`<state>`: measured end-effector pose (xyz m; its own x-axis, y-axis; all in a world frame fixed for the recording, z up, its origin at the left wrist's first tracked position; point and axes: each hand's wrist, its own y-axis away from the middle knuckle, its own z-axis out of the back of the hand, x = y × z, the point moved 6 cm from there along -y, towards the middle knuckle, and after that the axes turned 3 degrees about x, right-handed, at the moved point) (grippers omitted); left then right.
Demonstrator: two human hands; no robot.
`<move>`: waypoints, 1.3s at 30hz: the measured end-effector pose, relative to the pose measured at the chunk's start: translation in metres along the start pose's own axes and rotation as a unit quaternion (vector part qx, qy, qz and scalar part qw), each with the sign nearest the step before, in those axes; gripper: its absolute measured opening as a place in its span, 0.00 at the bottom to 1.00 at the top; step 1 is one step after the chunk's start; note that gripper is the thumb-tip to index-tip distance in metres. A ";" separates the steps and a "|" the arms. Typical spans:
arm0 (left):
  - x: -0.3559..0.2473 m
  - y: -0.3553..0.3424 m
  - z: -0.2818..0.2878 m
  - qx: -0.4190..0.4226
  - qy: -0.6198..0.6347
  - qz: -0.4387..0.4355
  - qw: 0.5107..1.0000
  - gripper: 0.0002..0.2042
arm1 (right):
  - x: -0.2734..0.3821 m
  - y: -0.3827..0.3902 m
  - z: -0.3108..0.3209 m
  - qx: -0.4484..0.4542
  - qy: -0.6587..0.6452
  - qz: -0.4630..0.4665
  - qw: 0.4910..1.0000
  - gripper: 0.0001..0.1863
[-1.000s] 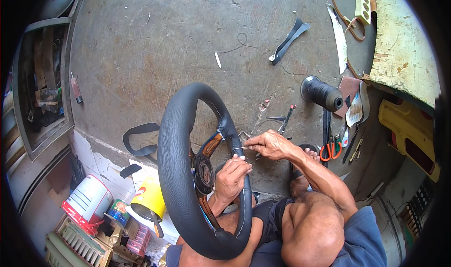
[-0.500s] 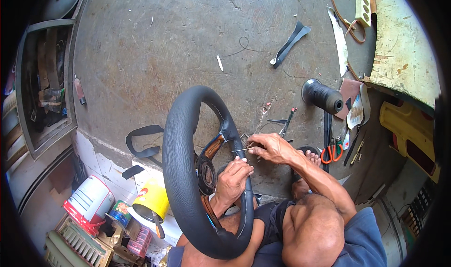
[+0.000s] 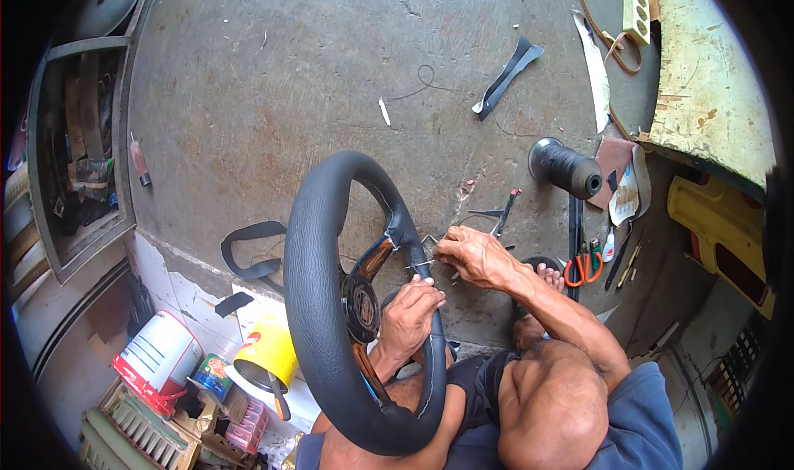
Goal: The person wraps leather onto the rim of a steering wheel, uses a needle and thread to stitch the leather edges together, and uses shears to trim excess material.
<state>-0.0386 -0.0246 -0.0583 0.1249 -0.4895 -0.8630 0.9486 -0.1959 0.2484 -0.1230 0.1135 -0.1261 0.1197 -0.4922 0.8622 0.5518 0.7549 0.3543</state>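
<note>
A steering wheel (image 3: 313, 304) in black leather stands tilted across my lap, pale stitching running along its inner edge. Through its opening comes my left hand (image 3: 408, 314), fingers closed on the right side of the rim. Just above those fingers, a thin needle (image 3: 423, 264) lies at the seam. My right hand (image 3: 478, 257) pinches the needle's outer end beside the rim; its fingertips are partly hidden. Wood-look spokes (image 3: 375, 259) and a dark round hub (image 3: 361, 307) show inside the wheel.
On the floor to the right are a black thread spool (image 3: 566, 169) and orange-handled scissors (image 3: 584, 267). Leather strips (image 3: 508, 79) lie farther off. A yellow tin (image 3: 266, 356) and white bucket (image 3: 157, 350) stand at lower left. A metal-framed cabinet (image 3: 87, 151) borders the left.
My right hand has shifted slightly and its fingers have curled in more, so less of the needle shows. My left hand stays on the rim. The wheel has barely moved.
</note>
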 end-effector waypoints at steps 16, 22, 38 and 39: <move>-0.013 0.002 0.004 0.005 -0.024 -0.009 1.000 0.07 | 0.066 -0.012 0.041 -0.107 0.134 0.052 0.984 0.09; -0.017 0.003 0.009 0.012 -0.006 -0.017 1.000 0.08 | 0.088 -0.029 -0.013 0.000 0.224 0.078 0.971 0.08; -0.008 0.033 -0.012 0.122 0.132 0.028 0.983 0.07 | 0.091 -0.055 -0.074 0.097 0.033 0.184 0.978 0.08; -0.012 0.029 -0.007 0.123 0.130 0.026 0.984 0.07 | 0.093 -0.049 -0.066 0.052 0.002 0.230 0.972 0.09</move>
<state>-0.0101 -0.0180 -0.0436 0.2712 -0.2765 -0.9220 0.8445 -0.3912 0.3657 -0.0846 0.0024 -0.0868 0.3380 -0.0941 0.9364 0.3535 0.9348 -0.0337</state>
